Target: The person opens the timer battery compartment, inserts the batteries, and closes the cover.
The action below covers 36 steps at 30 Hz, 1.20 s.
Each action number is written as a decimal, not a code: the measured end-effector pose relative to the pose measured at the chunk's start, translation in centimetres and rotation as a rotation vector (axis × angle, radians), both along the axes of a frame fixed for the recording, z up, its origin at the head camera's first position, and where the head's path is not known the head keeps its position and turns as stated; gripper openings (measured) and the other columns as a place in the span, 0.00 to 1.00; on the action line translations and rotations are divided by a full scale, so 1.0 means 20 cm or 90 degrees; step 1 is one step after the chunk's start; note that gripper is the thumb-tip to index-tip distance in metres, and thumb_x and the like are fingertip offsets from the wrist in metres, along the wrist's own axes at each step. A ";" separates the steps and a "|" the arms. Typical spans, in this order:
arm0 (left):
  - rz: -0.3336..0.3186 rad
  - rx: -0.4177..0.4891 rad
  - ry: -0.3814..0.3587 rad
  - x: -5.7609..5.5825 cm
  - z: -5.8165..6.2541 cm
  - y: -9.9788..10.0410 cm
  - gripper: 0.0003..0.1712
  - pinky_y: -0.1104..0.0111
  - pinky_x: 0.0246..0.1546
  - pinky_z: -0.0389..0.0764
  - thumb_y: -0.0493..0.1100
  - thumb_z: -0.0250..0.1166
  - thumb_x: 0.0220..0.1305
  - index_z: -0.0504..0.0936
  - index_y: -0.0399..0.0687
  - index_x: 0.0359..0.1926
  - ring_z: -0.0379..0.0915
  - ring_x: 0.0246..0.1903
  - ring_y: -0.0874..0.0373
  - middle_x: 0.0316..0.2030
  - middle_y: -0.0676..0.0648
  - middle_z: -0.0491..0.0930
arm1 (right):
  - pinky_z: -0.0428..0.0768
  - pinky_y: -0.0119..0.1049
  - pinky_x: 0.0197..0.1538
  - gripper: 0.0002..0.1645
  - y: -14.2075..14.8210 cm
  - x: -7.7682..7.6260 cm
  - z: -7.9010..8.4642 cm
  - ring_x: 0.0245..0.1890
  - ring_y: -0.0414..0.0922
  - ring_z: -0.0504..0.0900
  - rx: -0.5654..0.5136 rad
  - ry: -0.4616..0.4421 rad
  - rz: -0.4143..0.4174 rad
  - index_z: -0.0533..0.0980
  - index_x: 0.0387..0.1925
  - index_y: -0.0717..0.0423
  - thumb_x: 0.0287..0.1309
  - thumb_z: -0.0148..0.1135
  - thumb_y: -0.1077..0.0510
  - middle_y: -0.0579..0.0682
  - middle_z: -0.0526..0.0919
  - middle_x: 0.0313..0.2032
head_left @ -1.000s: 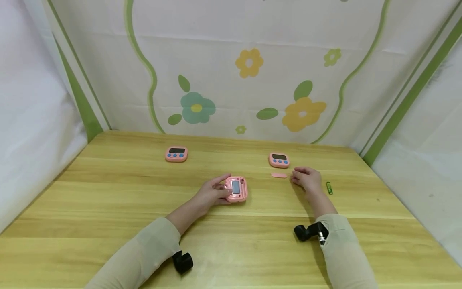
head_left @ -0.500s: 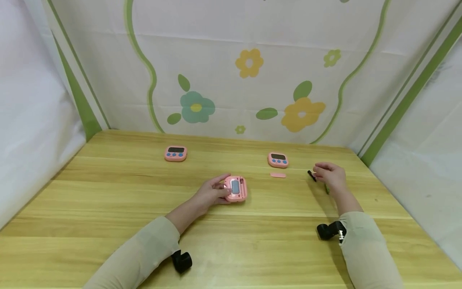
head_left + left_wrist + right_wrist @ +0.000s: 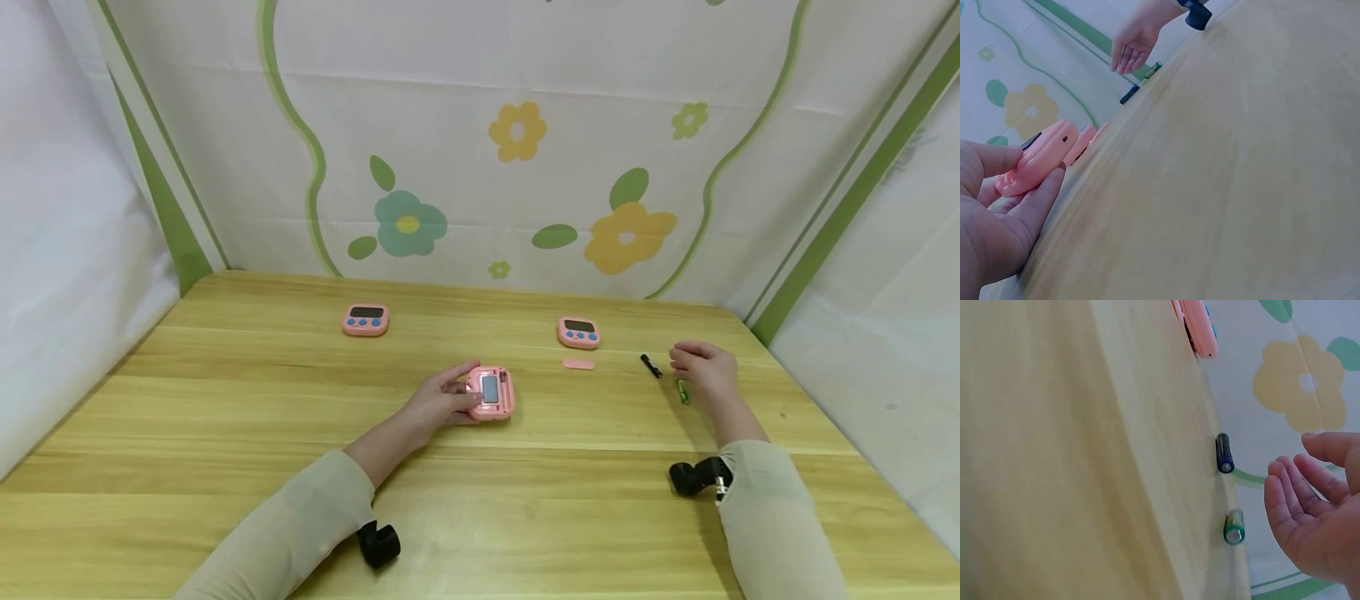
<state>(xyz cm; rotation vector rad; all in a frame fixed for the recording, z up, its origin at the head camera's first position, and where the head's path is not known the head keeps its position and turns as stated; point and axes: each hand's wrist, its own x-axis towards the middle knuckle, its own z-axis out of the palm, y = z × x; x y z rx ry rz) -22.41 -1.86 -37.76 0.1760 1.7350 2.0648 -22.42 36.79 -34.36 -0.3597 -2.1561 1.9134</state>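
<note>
My left hand (image 3: pixel 435 404) grips a pink digital timer (image 3: pixel 504 402) by its left side, thumb on the back, which faces up. A long uncovered battery slot runs down the timer's right side. In the left wrist view the timer (image 3: pixel 1044 159) is edge-on between thumb and fingers. My right hand (image 3: pixel 705 371) hovers over the table at the right, fingers loosely bent and holding nothing. Just left of it lies a black battery (image 3: pixel 651 366); a green battery (image 3: pixel 682 392) lies below its fingers. The right wrist view shows the black battery (image 3: pixel 1225 454) and green battery (image 3: pixel 1234 527) apart.
Two more pink timers with blue buttons lie face up, one at the back left (image 3: pixel 366 320) and one at the back right (image 3: pixel 578 333). A thin pink battery cover (image 3: pixel 578 364) lies before the right one. A flowered cloth (image 3: pixel 465 150) hangs behind the wooden table (image 3: pixel 480 517).
My right hand has moved right, from beside the pink cover to past the batteries. It has let go of the black battery, which now lies on the table. My left hand stays put.
</note>
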 end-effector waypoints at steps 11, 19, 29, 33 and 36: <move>-0.001 -0.010 -0.006 0.01 0.02 -0.01 0.33 0.63 0.34 0.77 0.28 0.56 0.54 0.61 0.47 0.61 0.72 0.31 0.53 0.40 0.37 0.68 | 0.77 0.28 0.35 0.04 0.13 0.08 -0.03 0.28 0.37 0.76 -0.024 -0.041 0.027 0.74 0.30 0.53 0.49 0.60 0.61 0.42 0.77 0.27; -0.005 -0.016 -0.009 0.01 0.02 -0.01 0.33 0.63 0.35 0.77 0.29 0.57 0.54 0.61 0.47 0.61 0.72 0.32 0.52 0.40 0.37 0.68 | 0.77 0.26 0.31 0.32 0.17 0.11 -0.11 0.26 0.33 0.76 0.065 -0.085 0.022 0.61 0.51 0.78 0.51 0.58 0.59 0.37 0.77 0.23; -0.010 -0.013 -0.015 0.01 0.03 -0.01 0.33 0.62 0.36 0.76 0.29 0.56 0.55 0.59 0.47 0.62 0.72 0.32 0.53 0.41 0.37 0.68 | 0.72 0.22 0.27 0.32 0.13 0.11 -0.17 0.30 0.32 0.68 0.303 -0.088 -0.003 0.67 0.50 0.71 0.52 0.56 0.49 0.54 0.73 0.41; -0.008 -0.010 -0.014 0.01 0.02 0.00 0.33 0.62 0.36 0.77 0.29 0.55 0.55 0.59 0.47 0.62 0.72 0.32 0.53 0.41 0.37 0.68 | 0.71 0.20 0.28 0.31 0.12 0.11 -0.18 0.32 0.29 0.66 0.328 -0.084 -0.001 0.68 0.49 0.71 0.52 0.57 0.50 0.57 0.74 0.42; -0.006 -0.009 -0.013 0.01 0.02 -0.01 0.32 0.63 0.35 0.77 0.28 0.55 0.55 0.60 0.47 0.61 0.72 0.32 0.53 0.41 0.37 0.68 | 0.70 0.20 0.26 0.28 0.12 0.11 -0.17 0.29 0.28 0.67 0.348 -0.076 -0.001 0.69 0.48 0.72 0.52 0.57 0.53 0.51 0.76 0.36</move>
